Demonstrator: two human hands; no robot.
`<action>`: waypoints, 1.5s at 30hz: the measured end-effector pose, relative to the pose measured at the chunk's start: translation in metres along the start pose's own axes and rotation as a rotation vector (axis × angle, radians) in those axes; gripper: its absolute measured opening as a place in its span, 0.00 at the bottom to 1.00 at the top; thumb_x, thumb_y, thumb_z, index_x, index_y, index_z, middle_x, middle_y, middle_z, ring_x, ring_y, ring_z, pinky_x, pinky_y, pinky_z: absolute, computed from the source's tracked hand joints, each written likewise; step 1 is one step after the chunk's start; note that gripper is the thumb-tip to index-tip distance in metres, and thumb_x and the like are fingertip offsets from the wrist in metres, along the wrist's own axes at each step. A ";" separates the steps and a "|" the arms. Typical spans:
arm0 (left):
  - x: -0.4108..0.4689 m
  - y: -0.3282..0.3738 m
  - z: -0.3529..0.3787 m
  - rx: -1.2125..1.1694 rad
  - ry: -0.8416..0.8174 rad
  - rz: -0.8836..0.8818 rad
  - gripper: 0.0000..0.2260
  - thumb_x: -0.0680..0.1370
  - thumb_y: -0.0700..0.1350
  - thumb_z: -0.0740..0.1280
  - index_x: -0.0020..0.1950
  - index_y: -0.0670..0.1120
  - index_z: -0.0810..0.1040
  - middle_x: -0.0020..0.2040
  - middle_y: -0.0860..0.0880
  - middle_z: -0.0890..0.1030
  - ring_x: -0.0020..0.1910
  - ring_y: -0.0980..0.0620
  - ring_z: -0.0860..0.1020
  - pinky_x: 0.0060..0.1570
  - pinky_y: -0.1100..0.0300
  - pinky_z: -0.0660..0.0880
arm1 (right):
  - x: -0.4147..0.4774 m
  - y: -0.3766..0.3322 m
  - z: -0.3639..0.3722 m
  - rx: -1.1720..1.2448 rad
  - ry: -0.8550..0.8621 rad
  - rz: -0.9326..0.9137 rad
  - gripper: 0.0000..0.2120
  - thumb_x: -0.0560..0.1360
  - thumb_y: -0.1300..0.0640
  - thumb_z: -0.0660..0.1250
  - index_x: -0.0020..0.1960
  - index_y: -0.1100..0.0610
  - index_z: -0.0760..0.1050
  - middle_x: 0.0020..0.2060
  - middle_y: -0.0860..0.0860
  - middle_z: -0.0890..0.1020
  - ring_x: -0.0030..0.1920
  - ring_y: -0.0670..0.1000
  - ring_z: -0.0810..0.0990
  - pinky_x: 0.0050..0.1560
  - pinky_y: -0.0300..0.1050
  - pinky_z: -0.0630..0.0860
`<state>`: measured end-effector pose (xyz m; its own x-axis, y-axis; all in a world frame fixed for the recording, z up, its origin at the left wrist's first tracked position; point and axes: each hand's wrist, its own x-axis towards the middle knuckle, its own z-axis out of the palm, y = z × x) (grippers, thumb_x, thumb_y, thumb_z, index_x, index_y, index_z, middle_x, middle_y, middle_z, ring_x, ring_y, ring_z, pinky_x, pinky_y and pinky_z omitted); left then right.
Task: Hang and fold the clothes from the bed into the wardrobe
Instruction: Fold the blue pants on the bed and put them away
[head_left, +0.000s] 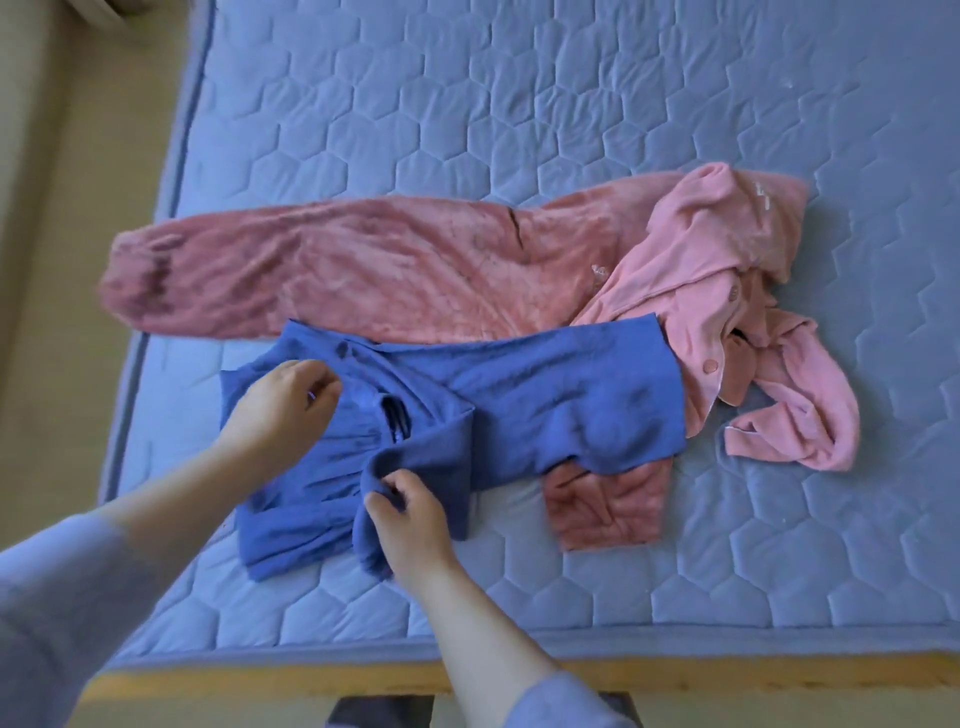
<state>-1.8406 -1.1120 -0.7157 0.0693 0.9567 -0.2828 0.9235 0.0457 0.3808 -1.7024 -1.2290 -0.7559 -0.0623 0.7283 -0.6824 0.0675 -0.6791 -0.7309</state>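
Note:
A blue garment (545, 400) lies spread on the quilted blue mattress (519, 130), near its front edge. My left hand (283, 408) sits on the garment's left part, fingers curled and pinching the cloth near the collar. My right hand (410, 519) pinches a folded sleeve edge at the garment's lower middle. Behind the blue piece lies a dusty pink pair of trousers (337, 270), one leg stretched to the left, the other poking out below the blue cloth. A lighter pink buttoned top (727, 291) lies crumpled at the right.
The mattress rests on a wooden bed frame (675, 670) along the bottom. A beige floor (78, 208) runs along the left side of the bed. The wardrobe is out of view.

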 end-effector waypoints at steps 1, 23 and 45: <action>-0.005 -0.010 -0.003 -0.015 0.011 -0.013 0.08 0.78 0.42 0.64 0.43 0.39 0.77 0.38 0.47 0.76 0.39 0.46 0.72 0.39 0.55 0.65 | 0.003 -0.002 0.008 0.009 -0.016 0.002 0.12 0.75 0.58 0.62 0.34 0.49 0.67 0.29 0.43 0.71 0.28 0.38 0.69 0.30 0.29 0.67; -0.071 0.070 0.149 -0.122 -0.295 0.097 0.08 0.75 0.43 0.64 0.51 0.46 0.80 0.51 0.48 0.76 0.51 0.45 0.75 0.45 0.53 0.74 | 0.005 0.039 -0.211 -1.241 0.398 -0.282 0.16 0.66 0.66 0.73 0.53 0.59 0.81 0.47 0.55 0.81 0.48 0.61 0.78 0.50 0.51 0.76; -0.051 0.038 0.123 0.277 -0.473 0.261 0.11 0.74 0.52 0.61 0.48 0.49 0.81 0.47 0.51 0.78 0.50 0.47 0.74 0.50 0.53 0.70 | 0.005 0.038 -0.275 -1.437 0.032 -0.161 0.14 0.72 0.62 0.63 0.52 0.51 0.83 0.49 0.46 0.81 0.56 0.51 0.74 0.58 0.45 0.70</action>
<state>-1.7622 -1.1946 -0.7948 0.4083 0.6916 -0.5958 0.9128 -0.3107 0.2649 -1.4266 -1.2263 -0.7856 -0.1446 0.8014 -0.5804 0.9866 0.0723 -0.1461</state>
